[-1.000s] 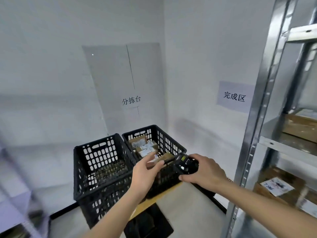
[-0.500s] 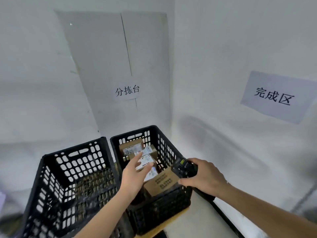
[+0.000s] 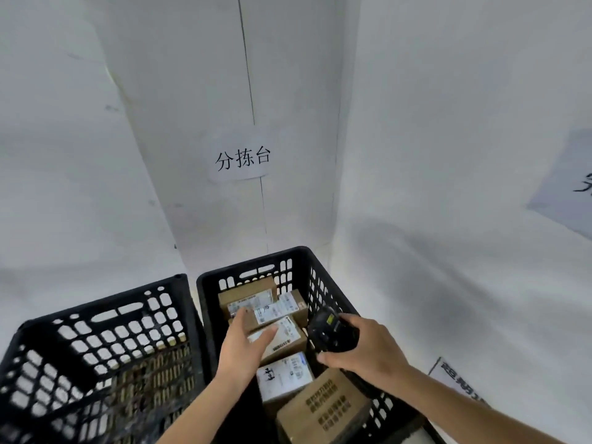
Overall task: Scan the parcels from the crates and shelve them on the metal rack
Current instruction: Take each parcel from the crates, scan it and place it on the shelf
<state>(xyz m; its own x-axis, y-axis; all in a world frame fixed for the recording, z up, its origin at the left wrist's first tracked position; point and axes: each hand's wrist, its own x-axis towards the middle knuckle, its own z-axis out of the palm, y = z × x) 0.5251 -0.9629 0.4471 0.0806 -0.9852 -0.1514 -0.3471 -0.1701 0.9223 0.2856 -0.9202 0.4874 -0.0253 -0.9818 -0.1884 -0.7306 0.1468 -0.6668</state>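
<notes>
Two hands over the right crate [image 3: 323, 270]: left hand [image 3: 245, 342] reaches in, fingers straight; right hand [image 3: 368, 347] grips the scanner [image 3: 330, 331].

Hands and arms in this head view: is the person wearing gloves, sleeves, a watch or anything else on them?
Nothing shows. The left hand and right hand are both bare, without gloves or rings that can be seen. Both forearms are uncovered down to the picture's edge: no sleeves, watch or wristband in view.
</notes>
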